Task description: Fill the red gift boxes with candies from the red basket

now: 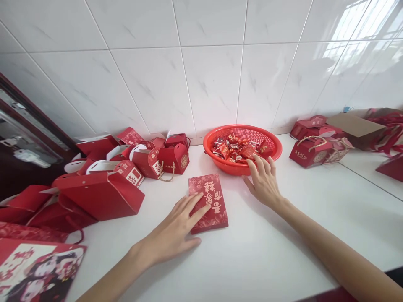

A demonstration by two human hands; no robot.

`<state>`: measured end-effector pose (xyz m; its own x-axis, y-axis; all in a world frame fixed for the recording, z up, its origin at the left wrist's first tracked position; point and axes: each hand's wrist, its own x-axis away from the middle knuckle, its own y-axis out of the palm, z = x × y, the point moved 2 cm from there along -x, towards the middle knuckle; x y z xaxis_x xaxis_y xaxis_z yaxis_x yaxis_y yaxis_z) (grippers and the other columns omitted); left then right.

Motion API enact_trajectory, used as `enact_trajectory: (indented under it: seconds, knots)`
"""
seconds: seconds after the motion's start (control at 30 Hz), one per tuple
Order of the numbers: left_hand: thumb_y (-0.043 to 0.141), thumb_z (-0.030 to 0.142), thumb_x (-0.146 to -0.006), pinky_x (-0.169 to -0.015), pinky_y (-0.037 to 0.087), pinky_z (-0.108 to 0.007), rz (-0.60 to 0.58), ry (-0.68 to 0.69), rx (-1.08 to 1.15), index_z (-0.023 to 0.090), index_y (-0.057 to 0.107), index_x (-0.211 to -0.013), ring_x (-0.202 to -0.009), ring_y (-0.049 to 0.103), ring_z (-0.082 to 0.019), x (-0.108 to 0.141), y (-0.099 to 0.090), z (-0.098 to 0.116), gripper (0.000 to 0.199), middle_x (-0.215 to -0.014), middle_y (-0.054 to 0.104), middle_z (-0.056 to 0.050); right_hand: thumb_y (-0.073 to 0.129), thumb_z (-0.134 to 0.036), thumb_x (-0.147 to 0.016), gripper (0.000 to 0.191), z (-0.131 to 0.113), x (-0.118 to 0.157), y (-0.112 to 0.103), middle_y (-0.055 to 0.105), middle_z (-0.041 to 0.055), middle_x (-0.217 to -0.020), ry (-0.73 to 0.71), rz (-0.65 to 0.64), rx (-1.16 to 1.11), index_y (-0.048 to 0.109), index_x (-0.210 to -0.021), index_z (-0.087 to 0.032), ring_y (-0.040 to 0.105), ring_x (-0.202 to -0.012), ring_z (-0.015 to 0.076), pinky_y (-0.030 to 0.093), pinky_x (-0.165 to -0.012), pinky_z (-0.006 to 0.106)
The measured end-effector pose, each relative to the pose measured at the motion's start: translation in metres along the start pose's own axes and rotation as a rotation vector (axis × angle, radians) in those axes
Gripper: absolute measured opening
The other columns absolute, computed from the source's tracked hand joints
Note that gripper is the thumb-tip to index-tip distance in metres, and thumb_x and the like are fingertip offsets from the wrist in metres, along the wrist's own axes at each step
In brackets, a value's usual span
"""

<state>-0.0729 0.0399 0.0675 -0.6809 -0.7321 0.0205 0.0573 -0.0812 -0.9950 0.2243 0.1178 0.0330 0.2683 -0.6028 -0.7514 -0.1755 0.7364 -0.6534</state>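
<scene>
A flat red box (pixel 214 216) with pale lettering lies on the white table. My left hand (pixel 178 228) rests on its left side, fingers spread over the cover and the thumb near its lower edge. Behind and to the right stands a red plastic basket (pixel 267 136) with wrapped sweets (pixel 234 147) inside. My right hand (pixel 264 178) is at the basket's front right rim, fingers apart, holding nothing that shows; its fingertips reach over the rim near the sweets.
Several open red boxes (pixel 100 193) crowd the left side, with a printed red bag (pixel 40 268) in front. Closed boxes with rope handles (pixel 310 151) and brown and red bags (pixel 359 130) stand at the right. A tiled wall (pixel 214 84) runs behind the white table (pixel 248 256).
</scene>
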Motion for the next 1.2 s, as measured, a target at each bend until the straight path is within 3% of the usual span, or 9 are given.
enact_trajectory:
  seconds: [0.2, 0.47, 0.7, 0.9, 1.0, 1.07, 1.2]
  knots:
    - [0.058, 0.017, -0.091, -0.111, 0.048, -0.057, 0.147, 0.038, -0.055, 0.027, 0.042, -0.154, -0.145, 0.044, -0.039, -0.006, 0.011, -0.005, 0.066, -0.161, 0.041, -0.017, 0.051, -0.028, -0.096, 0.049, -0.007, 0.000, -0.002, 0.048, 0.0268, -0.143, 0.025, -0.031, 0.059, 0.044, -0.141, -0.010, 0.045, -0.132, 0.0389, 0.027, -0.116, 0.063]
    - [0.065, 0.036, -0.091, -0.111, 0.046, -0.060, 0.160, -0.003, -0.033, 0.025, 0.040, -0.155, -0.145, 0.042, -0.042, -0.014, 0.015, -0.004, 0.069, -0.162, 0.039, -0.018, 0.054, -0.021, -0.089, 0.057, -0.008, 0.001, -0.002, 0.043, 0.0285, -0.149, 0.050, -0.081, 0.036, 0.043, -0.143, -0.007, 0.039, -0.137, 0.0406, 0.025, -0.118, 0.065]
    - [0.066, 0.033, -0.089, -0.110, 0.048, -0.058, 0.185, -0.058, -0.050, 0.022, 0.040, -0.155, -0.145, 0.042, -0.042, -0.035, 0.018, -0.003, 0.072, -0.161, 0.040, -0.020, 0.054, -0.019, -0.088, 0.063, -0.009, 0.000, -0.004, 0.041, 0.0285, -0.152, 0.055, -0.082, 0.058, 0.038, -0.147, -0.007, 0.039, -0.140, 0.0407, 0.028, -0.117, 0.065]
    - [0.065, 0.032, -0.088, -0.110, 0.048, -0.057, 0.213, -0.098, -0.057, 0.017, 0.048, -0.148, -0.144, 0.044, -0.041, -0.051, 0.011, -0.007, 0.064, -0.155, 0.047, -0.022, 0.053, -0.017, -0.088, 0.068, -0.009, 0.001, -0.003, 0.038, 0.0276, -0.155, 0.058, -0.076, 0.025, 0.033, -0.152, -0.009, 0.038, -0.141, 0.0411, 0.025, -0.117, 0.067]
    - [0.065, 0.033, -0.087, -0.103, 0.055, -0.053, 0.217, -0.081, -0.039, 0.018, 0.052, -0.145, -0.142, 0.046, -0.039, -0.052, 0.005, -0.008, 0.061, -0.150, 0.053, -0.019, 0.053, -0.017, -0.088, 0.069, -0.009, 0.002, -0.003, 0.038, 0.0284, -0.154, 0.054, -0.078, 0.019, 0.031, -0.153, -0.009, 0.038, -0.141, 0.0415, 0.025, -0.117, 0.067]
    - [0.067, 0.036, -0.086, -0.100, 0.058, -0.049, 0.217, -0.079, 0.010, 0.019, 0.054, -0.145, -0.141, 0.048, -0.037, -0.050, -0.002, -0.010, 0.062, -0.149, 0.056, -0.017, 0.052, -0.017, -0.089, 0.070, -0.009, 0.002, -0.003, 0.038, 0.0281, -0.154, 0.050, -0.072, 0.021, 0.028, -0.155, -0.011, 0.040, -0.141, 0.0417, 0.026, -0.117, 0.067]
    - [0.068, 0.046, -0.085, -0.109, 0.052, -0.048, 0.273, -0.091, 0.190, 0.020, 0.064, -0.136, -0.135, 0.055, -0.034, -0.046, -0.020, -0.012, 0.057, -0.143, 0.063, -0.013, 0.054, -0.024, -0.093, 0.070, -0.010, 0.002, -0.006, 0.039, 0.0282, -0.154, 0.042, -0.052, -0.011, 0.026, -0.156, -0.013, 0.041, -0.141, 0.0427, 0.027, -0.116, 0.068]
